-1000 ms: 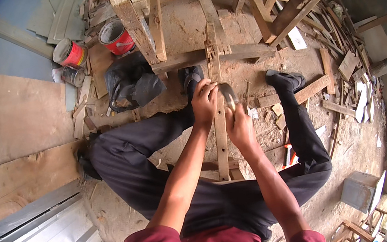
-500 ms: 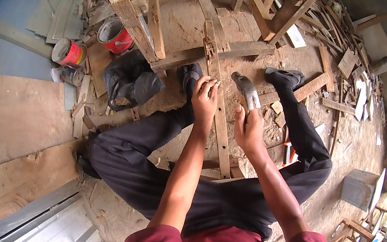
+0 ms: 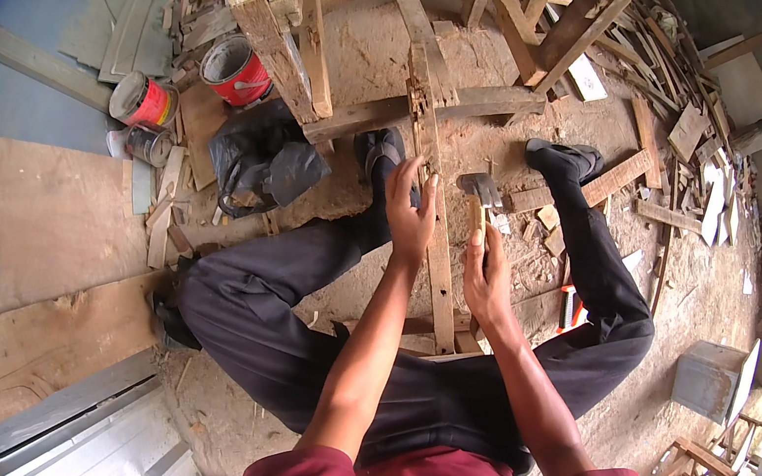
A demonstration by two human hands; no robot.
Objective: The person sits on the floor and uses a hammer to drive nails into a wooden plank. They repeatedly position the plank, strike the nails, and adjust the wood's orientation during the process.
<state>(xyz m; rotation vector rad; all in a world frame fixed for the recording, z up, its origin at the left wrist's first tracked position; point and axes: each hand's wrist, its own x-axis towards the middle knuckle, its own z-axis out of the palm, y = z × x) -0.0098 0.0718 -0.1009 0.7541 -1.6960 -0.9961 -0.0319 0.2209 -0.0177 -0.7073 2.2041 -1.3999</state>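
Note:
A claw hammer (image 3: 481,189) is held by its wooden handle in my right hand (image 3: 486,271), which is closed round it. The metal head stands just right of a narrow wooden plank (image 3: 436,229) that runs from between my legs toward the frame. My left hand (image 3: 412,218) is at the plank's left side, fingers stretched and apart, fingertips at its edge. I make out nothing held in it. The plank's far end meets the crossbar of a wooden frame (image 3: 338,123) with a curved top rail.
Red paint cans (image 3: 235,72) and a black plastic bag (image 3: 264,162) lie at the far left. Scrap wood (image 3: 682,125) is heaped on the right. An orange-handled tool (image 3: 569,306) lies by my right leg. A grey metal box (image 3: 710,380) stands at the lower right.
My left fingers have gone from a pinch over the plank to spread apart. The hammer has turned in my right hand, its head now lower and nearer me.

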